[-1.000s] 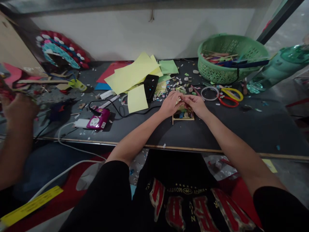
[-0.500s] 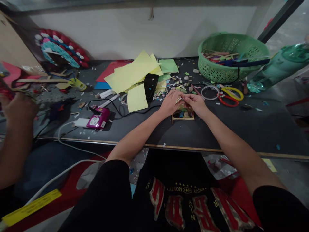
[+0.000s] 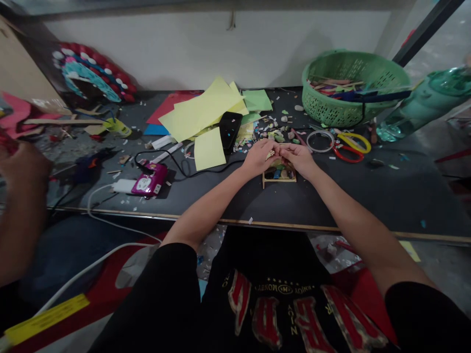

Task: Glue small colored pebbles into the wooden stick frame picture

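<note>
A small wooden frame (image 3: 280, 180) with colored bits and pebbles inside stands on the dark table near its front. Above its far side, my left hand (image 3: 260, 157) and my right hand (image 3: 299, 158) meet, fingertips pinched close together. Both hands are closed. A small pale piece shows by the left fingers, but its kind is unclear. Whatever lies between the right fingertips is hidden. Behind the hands are scattered pebbles and paper scraps (image 3: 274, 135).
Yellow paper sheets (image 3: 202, 110) and a black phone (image 3: 230, 130) lie left of center. A purple power adapter (image 3: 150, 180) trails cables. Scissors (image 3: 349, 147), a green basket (image 3: 320, 100) and a bottle (image 3: 423, 108) are at right. Another person's hand (image 3: 25, 162) is at far left.
My fingers have shifted slightly, staying together over the wooden frame. The other person's hand at far left has moved a little to the left and down.
</note>
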`<action>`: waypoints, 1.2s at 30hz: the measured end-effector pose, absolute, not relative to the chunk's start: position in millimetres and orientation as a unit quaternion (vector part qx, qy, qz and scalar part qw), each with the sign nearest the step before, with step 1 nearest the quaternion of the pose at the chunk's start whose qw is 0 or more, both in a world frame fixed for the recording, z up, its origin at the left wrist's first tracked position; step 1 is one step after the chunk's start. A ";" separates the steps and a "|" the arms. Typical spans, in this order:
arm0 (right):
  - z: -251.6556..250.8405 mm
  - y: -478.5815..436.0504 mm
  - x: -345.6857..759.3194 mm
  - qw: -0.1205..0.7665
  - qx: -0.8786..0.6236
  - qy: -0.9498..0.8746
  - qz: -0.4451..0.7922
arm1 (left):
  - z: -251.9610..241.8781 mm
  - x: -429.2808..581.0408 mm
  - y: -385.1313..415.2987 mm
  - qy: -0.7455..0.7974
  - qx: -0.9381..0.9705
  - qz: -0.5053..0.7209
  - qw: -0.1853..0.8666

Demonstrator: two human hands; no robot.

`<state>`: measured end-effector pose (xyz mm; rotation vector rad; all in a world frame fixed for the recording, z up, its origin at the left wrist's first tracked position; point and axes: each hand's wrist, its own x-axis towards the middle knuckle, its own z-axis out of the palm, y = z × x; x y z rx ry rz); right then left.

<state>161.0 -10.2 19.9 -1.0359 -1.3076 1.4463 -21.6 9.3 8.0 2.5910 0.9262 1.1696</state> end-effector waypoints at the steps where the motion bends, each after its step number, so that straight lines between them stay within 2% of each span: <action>1: 19.8 -10.1 161.0 0.451 -0.418 -0.530 0.584 | 8.1 -21.5 8.6 0.316 0.861 0.392 0.077; 5: 20.2 -10.3 160.5 0.465 -0.411 -0.534 0.574 | 9.5 -21.1 8.0 0.338 0.848 0.402 0.073; 12: 19.8 -12.2 160.3 0.477 -0.415 -0.522 0.573 | 12.7 -24.5 14.6 0.288 0.858 0.422 0.056; 26: 16.1 -10.3 160.2 0.470 -0.415 -0.529 0.572 | 18.6 -27.4 16.0 0.273 0.882 0.379 0.056; 36: 16.4 -10.1 160.1 0.475 -0.417 -0.533 0.562 | 9.9 -24.5 9.5 0.330 0.853 0.400 0.057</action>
